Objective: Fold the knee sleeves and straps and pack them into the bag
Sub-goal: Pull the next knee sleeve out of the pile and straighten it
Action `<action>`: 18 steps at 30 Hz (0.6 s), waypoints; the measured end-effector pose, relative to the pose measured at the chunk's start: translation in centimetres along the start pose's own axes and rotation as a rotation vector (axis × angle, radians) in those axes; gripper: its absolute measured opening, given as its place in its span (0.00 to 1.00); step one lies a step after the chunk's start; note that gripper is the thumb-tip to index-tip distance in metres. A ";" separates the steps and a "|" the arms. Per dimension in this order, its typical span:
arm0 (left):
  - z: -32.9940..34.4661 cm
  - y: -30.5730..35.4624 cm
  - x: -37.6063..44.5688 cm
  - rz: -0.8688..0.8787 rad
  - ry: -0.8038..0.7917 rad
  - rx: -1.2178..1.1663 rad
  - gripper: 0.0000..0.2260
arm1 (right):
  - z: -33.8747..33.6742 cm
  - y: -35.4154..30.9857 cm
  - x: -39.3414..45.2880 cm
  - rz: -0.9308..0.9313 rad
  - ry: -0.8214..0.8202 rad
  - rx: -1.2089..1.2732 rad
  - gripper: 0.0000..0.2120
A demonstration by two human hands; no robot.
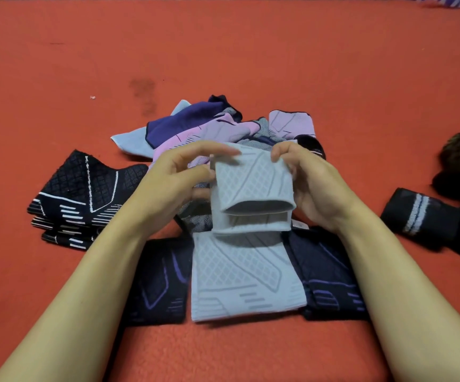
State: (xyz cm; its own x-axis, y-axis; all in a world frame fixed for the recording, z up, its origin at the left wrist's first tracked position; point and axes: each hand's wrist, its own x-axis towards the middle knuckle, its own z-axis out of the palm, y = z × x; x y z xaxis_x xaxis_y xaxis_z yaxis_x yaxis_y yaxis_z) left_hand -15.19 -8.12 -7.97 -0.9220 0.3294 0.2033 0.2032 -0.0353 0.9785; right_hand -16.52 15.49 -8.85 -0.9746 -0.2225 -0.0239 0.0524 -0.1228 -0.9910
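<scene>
Left hand and right hand pinch grey sleeve's top corners, holding it over flat sleeve mid-mat to stack.

A person is sitting on a floor indoors, probably at home or in a sports space, though nothing is settling which. A red carpet is filling the frame, with knee sleeves lying loose at centre.
</scene>
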 end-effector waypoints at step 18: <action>0.6 -0.7 1.0 -0.198 0.206 -0.029 0.12 | 1.0 1.4 0.2 -0.247 0.132 -0.615 0.06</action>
State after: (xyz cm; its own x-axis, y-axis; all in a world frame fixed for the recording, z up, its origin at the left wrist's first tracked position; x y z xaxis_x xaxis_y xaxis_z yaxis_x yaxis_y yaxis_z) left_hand -16.02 -7.16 -8.51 -0.9910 0.1337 0.0082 0.0060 -0.0170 0.9998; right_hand -16.42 14.27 -10.13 -0.9624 -0.1337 0.2363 -0.2711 0.4268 -0.8628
